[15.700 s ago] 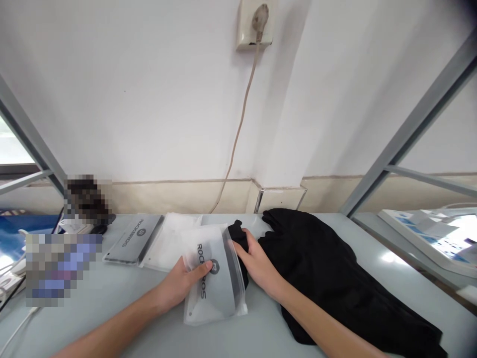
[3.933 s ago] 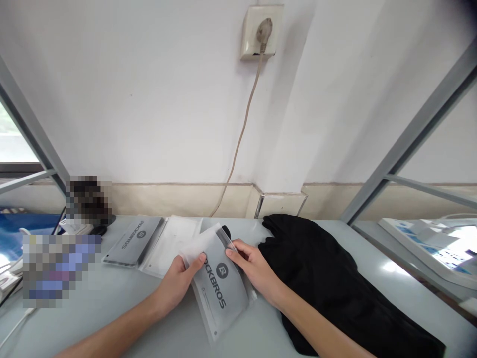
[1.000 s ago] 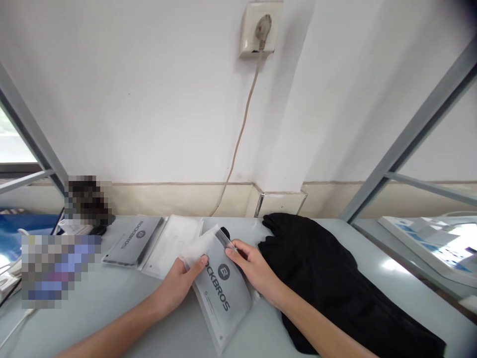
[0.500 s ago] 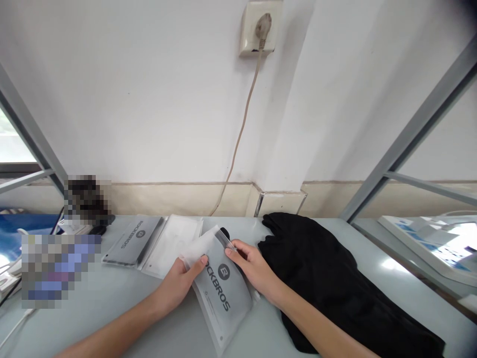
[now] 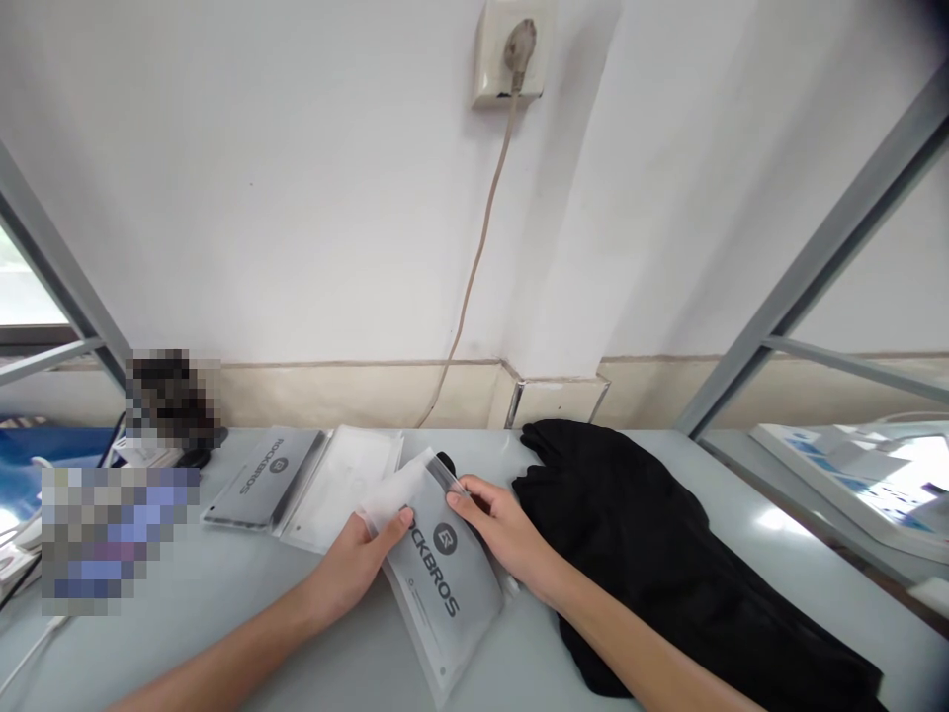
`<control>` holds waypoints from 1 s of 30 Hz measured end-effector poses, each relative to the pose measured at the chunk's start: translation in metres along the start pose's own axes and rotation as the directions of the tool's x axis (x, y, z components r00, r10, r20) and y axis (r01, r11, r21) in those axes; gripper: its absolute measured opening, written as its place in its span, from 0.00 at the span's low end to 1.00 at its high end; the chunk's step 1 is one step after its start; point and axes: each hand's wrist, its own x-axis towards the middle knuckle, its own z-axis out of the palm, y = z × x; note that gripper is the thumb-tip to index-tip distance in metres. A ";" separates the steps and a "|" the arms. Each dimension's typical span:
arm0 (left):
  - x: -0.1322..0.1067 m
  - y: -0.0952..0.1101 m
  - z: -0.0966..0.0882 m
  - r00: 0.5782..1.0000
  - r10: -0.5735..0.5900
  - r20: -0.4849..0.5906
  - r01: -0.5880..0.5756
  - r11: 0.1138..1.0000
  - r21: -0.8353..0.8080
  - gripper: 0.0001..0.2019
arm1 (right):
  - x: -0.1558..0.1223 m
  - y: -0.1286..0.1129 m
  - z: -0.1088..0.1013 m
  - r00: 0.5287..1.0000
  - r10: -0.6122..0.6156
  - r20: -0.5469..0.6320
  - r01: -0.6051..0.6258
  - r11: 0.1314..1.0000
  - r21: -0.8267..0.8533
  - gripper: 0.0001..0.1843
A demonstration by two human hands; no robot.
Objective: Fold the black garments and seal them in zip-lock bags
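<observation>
Between my hands a frosted plastic zip bag [image 5: 460, 578] printed ROCKBROS is held tilted over the table. My left hand [image 5: 360, 559] pinches its left edge, thumb on top. At the upper right edge, by the zip strip, my right hand [image 5: 500, 524] grips it between thumb and fingers. Something dark shows through the bag near its top; what it is I cannot make out. Left of it lie a flat white bag [image 5: 348, 470] and a filled ROCKBROS bag [image 5: 267, 485]. A black cloth garment [image 5: 630, 554] is spread beside my right forearm.
The grey table [image 5: 311, 653] runs up to the wall. A cable hangs from a wall socket [image 5: 511, 59] down behind the table. Metal frame bars [image 5: 808, 257] rise at both sides. A white, blue-patterned box [image 5: 852, 485] sits far right; blurred-out items [image 5: 126, 534] are at left.
Both hands keep their grip on the zip bag, which has hardly moved. The view has shifted very slightly; nothing else visibly differs.
</observation>
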 end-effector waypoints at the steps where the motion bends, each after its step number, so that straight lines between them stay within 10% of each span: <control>1: 0.000 0.000 0.000 1.000 -0.001 -0.003 0.001 1.000 0.001 0.23 | 0.000 0.000 0.000 1.000 0.004 -0.001 -0.004 1.000 0.008 0.25; 30: 0.003 -0.002 0.002 0.966 0.061 -0.253 -0.053 0.998 0.039 0.27 | 0.003 0.008 -0.002 0.995 -0.064 -0.075 0.064 0.998 -0.007 0.24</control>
